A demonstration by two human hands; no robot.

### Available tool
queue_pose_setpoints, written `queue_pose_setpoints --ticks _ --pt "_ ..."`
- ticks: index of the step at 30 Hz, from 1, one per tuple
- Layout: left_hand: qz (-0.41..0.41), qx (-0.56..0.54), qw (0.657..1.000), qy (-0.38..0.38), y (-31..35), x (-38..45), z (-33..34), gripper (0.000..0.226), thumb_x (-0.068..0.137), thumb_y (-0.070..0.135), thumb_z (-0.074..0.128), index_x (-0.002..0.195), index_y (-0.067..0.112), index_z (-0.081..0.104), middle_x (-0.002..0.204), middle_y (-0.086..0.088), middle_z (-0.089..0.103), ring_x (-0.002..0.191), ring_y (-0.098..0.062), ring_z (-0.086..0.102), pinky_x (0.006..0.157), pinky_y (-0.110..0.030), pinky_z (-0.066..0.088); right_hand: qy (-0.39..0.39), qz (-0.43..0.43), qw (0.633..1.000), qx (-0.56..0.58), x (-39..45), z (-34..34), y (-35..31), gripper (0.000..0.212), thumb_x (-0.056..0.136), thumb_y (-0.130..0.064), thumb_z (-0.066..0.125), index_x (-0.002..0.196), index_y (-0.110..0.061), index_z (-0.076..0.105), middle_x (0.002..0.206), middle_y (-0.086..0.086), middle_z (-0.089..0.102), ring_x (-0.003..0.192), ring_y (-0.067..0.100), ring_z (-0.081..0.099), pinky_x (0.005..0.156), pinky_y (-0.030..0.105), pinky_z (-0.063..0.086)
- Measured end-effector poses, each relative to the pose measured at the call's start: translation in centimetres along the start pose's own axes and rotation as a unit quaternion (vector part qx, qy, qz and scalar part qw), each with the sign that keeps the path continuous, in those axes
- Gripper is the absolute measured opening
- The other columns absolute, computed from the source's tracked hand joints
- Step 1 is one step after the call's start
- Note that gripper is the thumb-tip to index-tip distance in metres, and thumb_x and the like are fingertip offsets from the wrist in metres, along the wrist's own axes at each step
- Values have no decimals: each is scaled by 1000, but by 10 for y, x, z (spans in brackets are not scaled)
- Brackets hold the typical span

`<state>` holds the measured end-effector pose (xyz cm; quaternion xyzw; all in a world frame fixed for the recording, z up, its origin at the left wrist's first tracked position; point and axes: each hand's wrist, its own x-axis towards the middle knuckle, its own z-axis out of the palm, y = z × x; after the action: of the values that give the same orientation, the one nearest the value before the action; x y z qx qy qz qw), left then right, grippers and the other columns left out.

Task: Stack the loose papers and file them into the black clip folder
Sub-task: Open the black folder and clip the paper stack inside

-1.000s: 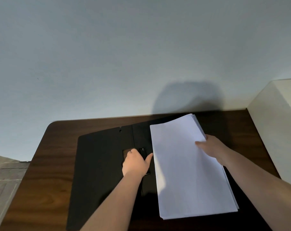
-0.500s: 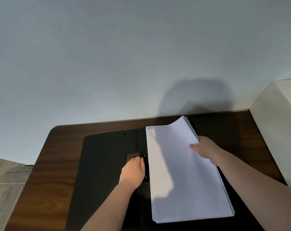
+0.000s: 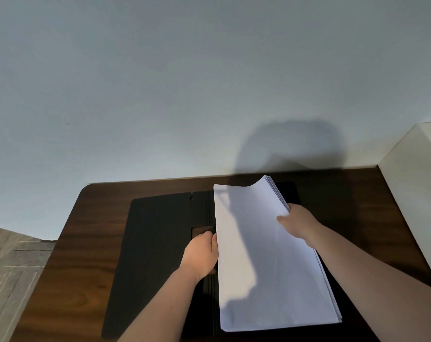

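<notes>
The black clip folder lies open flat on the dark wooden table. A stack of white papers rests on the folder's right half, its left edge along the spine. My right hand pinches the stack's right edge near the top, thumb on top, and the far right corner curls upward. My left hand sits on the spine at the clip, fingers curled against the stack's left edge. The clip itself is mostly hidden under that hand.
A pale wall rises just behind the table. A cream-white box or cabinet stands at the table's right end. Grey wood-pattern floor shows beyond the table's left edge.
The paper stack has slid left, up to the folder's spine. My left hand has turned from flat on the clip to curled against the stack's edge. My right hand moved left with the papers.
</notes>
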<state>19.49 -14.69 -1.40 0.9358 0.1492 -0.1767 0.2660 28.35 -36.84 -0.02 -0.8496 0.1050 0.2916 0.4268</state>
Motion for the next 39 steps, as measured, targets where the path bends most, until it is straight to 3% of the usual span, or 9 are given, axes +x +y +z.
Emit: queue_pose_setpoints --ticks 4,7,10,14,18,22,28,32,39 --pt "20 21 1000 11 -1 -2 1 35 101 30 32 67 21 34 62 7 44 57 -13 42 63 -30 37 0 1 1000 7 0 -1 0 31 88 -10 49 118 -6 58 100 9 61 85 27 57 67 29 43" --pt "62 7 998 21 -5 -4 0 10 99 25 38 107 19 39 58 7 47 47 -13 43 48 -27 35 -10 5 1000 11 0 -1 -1 31 89 -10 49 119 -6 57 99 8 59 85 26 55 63 28 42" --pt "111 51 992 -1 -9 -5 -2 39 96 15 40 133 27 34 65 9 47 55 -10 46 56 -26 44 -8 10 1000 17 1 -1 0 31 89 -10 50 118 -6 58 99 8 60 86 26 55 68 29 42" --pt "93 41 995 6 -8 -12 1 41 94 14 39 132 31 44 83 -3 56 77 -22 58 76 -36 53 -11 18 999 32 2 -2 2 31 87 -10 51 117 -7 59 102 10 62 88 28 58 71 30 44" --pt "77 2 996 37 -6 -15 8 31 95 19 41 122 23 58 92 -3 68 84 -21 64 82 -34 53 -7 21 999 39 3 -1 3 30 87 -11 53 115 -6 60 105 13 64 87 28 58 69 30 45" --pt "34 -33 999 22 -4 -12 5 35 90 18 49 121 22 62 110 1 67 95 -18 65 93 -29 51 -7 24 999 45 2 -2 6 29 87 -10 52 114 -6 60 97 10 62 83 26 57 63 30 44" --pt "44 -14 999 27 -4 -11 9 39 86 23 51 124 30 56 106 7 63 91 -13 61 86 -24 48 16 -1 999 31 2 4 4 27 88 -12 49 112 -10 61 93 8 63 80 27 59 63 31 44" --pt "39 -27 999 12 -3 -10 6 43 84 24 54 124 33 43 70 8 50 63 -10 49 58 -22 40 6 -15 999 30 2 5 0 26 89 -12 49 111 -7 62 91 10 63 80 29 58 68 33 44" --pt "-2 -70 998 -1 -1 -9 4 57 81 23 58 134 35 38 62 8 52 56 -11 51 56 -22 41 -11 -2 999 42 2 3 0 26 88 -12 52 111 -7 62 96 11 63 79 26 56 60 28 42"
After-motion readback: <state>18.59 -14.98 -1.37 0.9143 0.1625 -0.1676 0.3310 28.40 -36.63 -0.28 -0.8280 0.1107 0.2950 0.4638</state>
